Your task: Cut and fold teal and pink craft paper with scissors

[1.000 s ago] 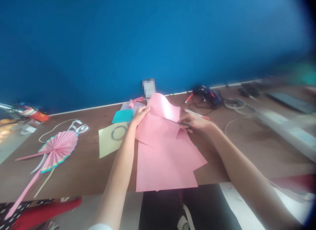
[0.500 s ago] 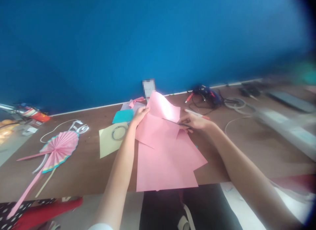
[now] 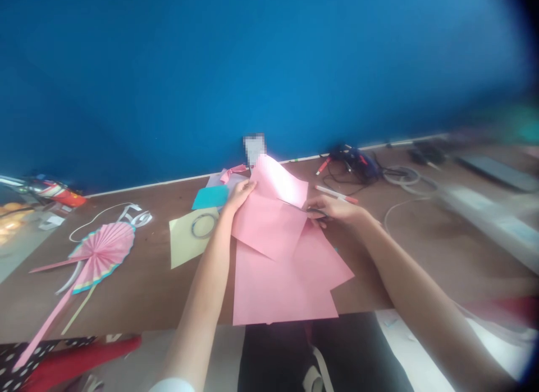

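Note:
My left hand (image 3: 239,194) pinches the far left edge of a pink paper sheet (image 3: 269,223) and holds it up off the brown table (image 3: 138,279). My right hand (image 3: 334,209) grips dark scissors (image 3: 314,213), whose blades reach into the sheet from its right side along a cut line. The upper part of the sheet (image 3: 280,181) stands up above the cut. More pink sheets (image 3: 282,285) lie flat underneath, overhanging the table's near edge.
A folded pink paper fan (image 3: 99,251) with long strips lies at the left. A yellow sheet with a ring (image 3: 189,237) and a teal paper (image 3: 209,197) sit beside my left arm. A red pen (image 3: 337,194), cables (image 3: 357,162) and a blue wall are behind.
The lower flap of the held pink sheet has dropped and spread further down and right as the cut line lengthened. Both hands stay almost where they were.

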### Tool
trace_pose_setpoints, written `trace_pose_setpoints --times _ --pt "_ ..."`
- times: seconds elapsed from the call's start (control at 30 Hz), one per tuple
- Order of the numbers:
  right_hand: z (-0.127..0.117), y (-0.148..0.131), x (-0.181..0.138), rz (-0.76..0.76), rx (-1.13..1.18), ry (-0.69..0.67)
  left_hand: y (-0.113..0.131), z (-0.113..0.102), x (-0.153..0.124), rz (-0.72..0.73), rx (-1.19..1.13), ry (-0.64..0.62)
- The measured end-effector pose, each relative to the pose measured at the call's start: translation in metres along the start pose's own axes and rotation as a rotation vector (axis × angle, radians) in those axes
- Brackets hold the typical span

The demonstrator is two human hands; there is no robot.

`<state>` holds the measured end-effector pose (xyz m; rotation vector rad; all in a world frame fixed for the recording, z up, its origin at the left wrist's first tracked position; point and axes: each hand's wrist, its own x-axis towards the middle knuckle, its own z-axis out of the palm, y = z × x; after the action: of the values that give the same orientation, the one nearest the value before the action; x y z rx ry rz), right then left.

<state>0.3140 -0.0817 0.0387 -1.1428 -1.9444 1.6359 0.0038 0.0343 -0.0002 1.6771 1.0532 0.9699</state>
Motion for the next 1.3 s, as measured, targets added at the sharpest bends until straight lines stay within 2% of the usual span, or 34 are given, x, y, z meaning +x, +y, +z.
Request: trace_pose_setpoints --times 0.3,0.53,1.3 --pt "0.009 -0.007 0.006 -0.015 0.012 -0.007 0.004 0.004 0.001 -0.014 -0.012 -0.033" --pt "0.015 -0.008 0.01 -0.012 0.022 0.057 0.008 0.01 0.002 -0.006 -0.045 -0.06" --pt "0.014 -0.006 0.012 -0.04 -0.002 0.07 0.003 0.008 0.003 -0.018 -0.032 -0.035"
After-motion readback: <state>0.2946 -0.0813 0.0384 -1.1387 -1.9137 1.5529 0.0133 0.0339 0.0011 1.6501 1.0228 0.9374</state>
